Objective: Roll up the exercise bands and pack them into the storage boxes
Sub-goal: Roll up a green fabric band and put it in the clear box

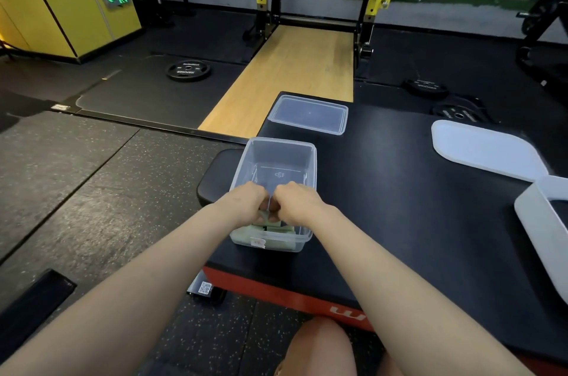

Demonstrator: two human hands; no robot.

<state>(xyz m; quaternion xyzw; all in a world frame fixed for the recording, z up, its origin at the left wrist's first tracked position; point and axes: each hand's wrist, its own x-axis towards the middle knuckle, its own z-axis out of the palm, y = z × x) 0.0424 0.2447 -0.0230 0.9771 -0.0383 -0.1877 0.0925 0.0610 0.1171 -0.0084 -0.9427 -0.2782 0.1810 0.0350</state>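
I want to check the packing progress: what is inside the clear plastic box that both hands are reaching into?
Pale green exercise bands lie at the near end of the clear box; its far end shows only bare floor. The left hand and right hand cover the piece they grip.

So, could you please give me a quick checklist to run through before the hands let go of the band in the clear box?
1. Both hands, left hand and right hand, grip the green band: ok.
2. Band inside the clear box, at its near end: ok.
3. Band rolled tight: cannot tell, fingers hide it.
4. Free room at the box's far end: ok.
5. Clear lid within reach, lying beyond the box: ok.
6. Box fully on the black bench: ok.
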